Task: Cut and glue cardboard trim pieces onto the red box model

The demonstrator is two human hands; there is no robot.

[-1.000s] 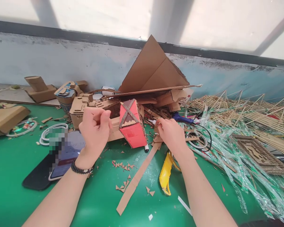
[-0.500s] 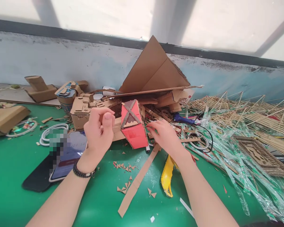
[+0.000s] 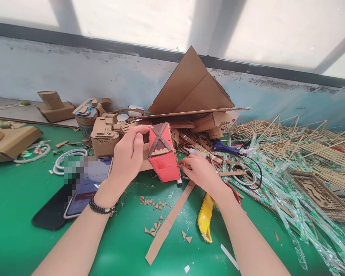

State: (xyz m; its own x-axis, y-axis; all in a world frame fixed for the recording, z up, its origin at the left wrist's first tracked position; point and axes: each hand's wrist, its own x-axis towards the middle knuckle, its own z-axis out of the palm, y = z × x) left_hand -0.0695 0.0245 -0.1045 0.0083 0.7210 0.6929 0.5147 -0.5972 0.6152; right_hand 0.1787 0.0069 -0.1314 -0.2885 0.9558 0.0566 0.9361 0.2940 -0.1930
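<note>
A red cardboard box [image 3: 164, 165] with brown strips crossed over its upper face stands tilted in the middle of the table. My left hand [image 3: 129, 153] is at its left side, index finger stretched to the upper left edge and thumb apart. On the other side, my right hand [image 3: 197, 168] has its fingertips at the lower right edge, loosely bent and apart from the palm. Neither hand is wrapped round the box. A black-and-white marker [image 3: 179, 182] lies under its lower corner. Below, a long cardboard strip [image 3: 169, 226] and small cardboard triangles [image 3: 153, 203] lie on the table.
A yellow-handled cutter [image 3: 205, 220] lies by my right forearm, a phone [image 3: 89, 188] by my left. Behind are cardboard models [image 3: 105, 136], a large cardboard sheet [image 3: 192, 86] and a blue glue gun [image 3: 225, 147]. Plastic strips [image 3: 276, 191] and thin sticks [image 3: 299, 138] cover the right side.
My left hand has moved right, up to the box's upper left edge, its fingers uncurling. The right hand has lowered slightly along the right edge. The view has shifted slightly; the box stays in place.
</note>
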